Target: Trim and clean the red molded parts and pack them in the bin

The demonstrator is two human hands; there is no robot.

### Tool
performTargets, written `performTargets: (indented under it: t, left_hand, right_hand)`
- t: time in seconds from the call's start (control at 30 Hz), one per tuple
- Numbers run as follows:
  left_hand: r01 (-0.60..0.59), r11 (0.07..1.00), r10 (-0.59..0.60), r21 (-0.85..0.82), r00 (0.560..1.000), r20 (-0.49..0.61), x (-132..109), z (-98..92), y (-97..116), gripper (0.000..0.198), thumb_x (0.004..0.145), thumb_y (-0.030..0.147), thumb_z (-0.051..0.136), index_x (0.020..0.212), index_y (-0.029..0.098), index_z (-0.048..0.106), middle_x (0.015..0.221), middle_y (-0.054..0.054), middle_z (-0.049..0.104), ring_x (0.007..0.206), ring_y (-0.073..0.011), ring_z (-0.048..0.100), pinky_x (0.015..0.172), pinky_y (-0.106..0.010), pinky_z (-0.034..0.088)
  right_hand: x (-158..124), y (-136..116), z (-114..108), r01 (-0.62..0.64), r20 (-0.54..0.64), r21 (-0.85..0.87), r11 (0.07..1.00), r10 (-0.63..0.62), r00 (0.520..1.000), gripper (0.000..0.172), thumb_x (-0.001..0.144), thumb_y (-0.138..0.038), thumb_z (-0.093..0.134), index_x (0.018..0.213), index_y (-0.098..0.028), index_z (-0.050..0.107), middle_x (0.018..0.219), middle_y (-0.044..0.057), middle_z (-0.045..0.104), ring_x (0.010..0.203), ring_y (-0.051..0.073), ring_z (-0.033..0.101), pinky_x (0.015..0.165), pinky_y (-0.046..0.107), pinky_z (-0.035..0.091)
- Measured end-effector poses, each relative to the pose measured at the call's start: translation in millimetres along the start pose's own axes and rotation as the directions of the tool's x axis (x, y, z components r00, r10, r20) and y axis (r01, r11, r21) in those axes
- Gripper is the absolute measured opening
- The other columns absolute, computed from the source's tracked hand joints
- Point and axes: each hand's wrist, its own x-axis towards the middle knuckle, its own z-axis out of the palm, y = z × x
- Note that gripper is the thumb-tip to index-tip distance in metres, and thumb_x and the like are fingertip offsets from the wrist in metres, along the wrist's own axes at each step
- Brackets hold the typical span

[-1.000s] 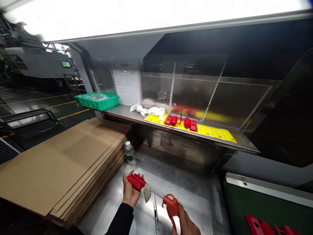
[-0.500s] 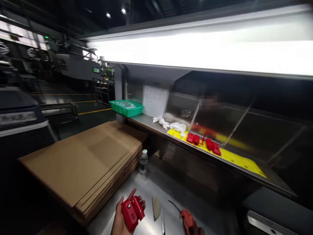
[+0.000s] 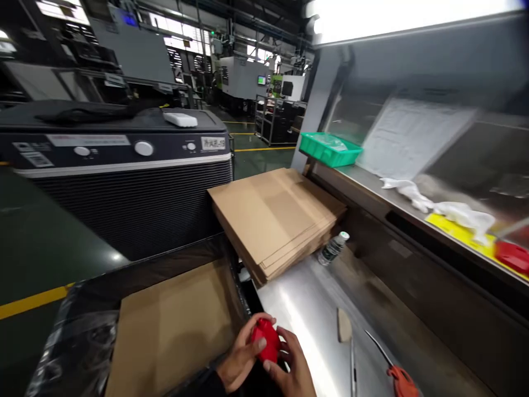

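Observation:
Both hands are together low in the middle of the head view, closed round a red plastic part (image 3: 268, 337). My left hand (image 3: 242, 355) grips it from the left, with the thumb across its front. My right hand (image 3: 294, 364) curls round its right side with fingertips touching it. Fingers cover some of the part. On the metal table to the right lies an orange-red air blow gun (image 3: 401, 380) with a thin bent nozzle. Between it and my hands lie a flat tan piece (image 3: 344, 325) and a slim metal tool (image 3: 353, 368).
A stack of flat cardboard (image 3: 273, 215) and a water bottle (image 3: 333, 248) stand beyond the metal table (image 3: 297, 298). At lower left, an open black-lined container (image 3: 78, 298) holds a cardboard sheet (image 3: 177, 320). A green tray (image 3: 330, 150) and white cloths (image 3: 458, 212) lie on the shelf.
The view has swung left. My left hand held the red part on its open palm; now both hands grip it. My right hand has let go of the air blow gun, which lies on the table.

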Motion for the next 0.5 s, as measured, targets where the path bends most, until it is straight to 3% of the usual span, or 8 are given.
performTargets:
  t: [0.17, 0.27, 0.37, 0.43, 0.5]
  left_hand:
    - [0.069, 0.932, -0.008, 0.355, 0.986, -0.169, -77, -108.4, 35, 0.059, 0.065, 0.039, 0.086, 0.119, 0.024, 0.07, 0.122, -0.017, 0.067, 0.113, -0.0395, 0.061, 0.101, -0.052, 0.044]
    - [0.101, 0.831, 0.032, 0.548, 0.973, -0.228, -91, -171.1, 48, 0.06, 0.065, 0.026, 0.085, 0.123, 0.03, 0.07, 0.132, -0.012, 0.061, 0.13, -0.0394, 0.049, 0.113, -0.048, 0.034]
    - [0.119, 0.74, 0.056, 0.662, 0.97, -0.237, -59, -240.8, 31, 0.063, 0.067, 0.016, 0.078, 0.126, 0.032, 0.067, 0.128, -0.009, 0.062, 0.122, -0.0357, 0.055, 0.107, -0.045, 0.04]
    - [0.136, 0.702, 0.067, 0.699, 0.964, -0.256, -18, -289.5, -4, 0.058, 0.073, 0.018, 0.074, 0.13, 0.028, 0.063, 0.122, -0.009, 0.063, 0.114, -0.032, 0.059, 0.102, -0.046, 0.044]
    - [0.158, 0.666, 0.088, 0.729, 0.954, -0.287, 27, -332.2, -54, 0.05, 0.084, 0.026, 0.068, 0.132, 0.023, 0.057, 0.124, -0.01, 0.061, 0.114, -0.0294, 0.058, 0.102, -0.05, 0.044]
  right_hand:
    - [2, -18, 105, 0.045, 0.22, -0.11, 0.993, -0.02, 0.975, 0.073, 0.06, -0.018, 0.075, 0.131, -0.025, 0.058, 0.13, 0.011, 0.054, 0.12, 0.031, 0.057, 0.107, 0.042, 0.046]
    - [16, -17, 162, 0.024, 0.286, -0.196, 0.98, 0.033, 0.958, 0.08, 0.059, -0.001, 0.065, 0.133, -0.029, 0.057, 0.133, 0.008, 0.053, 0.125, 0.028, 0.054, 0.11, 0.038, 0.043]
    - [31, 6, 192, -0.032, 0.259, -0.288, 0.957, 0.11, 0.96, 0.081, 0.07, 0.002, 0.051, 0.142, -0.035, 0.047, 0.15, 0.007, 0.037, 0.139, 0.029, 0.042, 0.116, 0.045, 0.036]
    - [26, 32, 184, -0.106, 0.197, -0.376, 0.92, 0.191, 0.962, 0.072, 0.081, -0.006, 0.048, 0.145, -0.039, 0.042, 0.156, 0.005, 0.03, 0.143, 0.031, 0.036, 0.117, 0.051, 0.035]
    - [6, 57, 160, -0.19, 0.148, -0.463, 0.865, 0.288, 0.946, 0.059, 0.09, -0.022, 0.051, 0.145, -0.042, 0.04, 0.151, 0.004, 0.04, 0.138, 0.033, 0.043, 0.113, 0.054, 0.041]
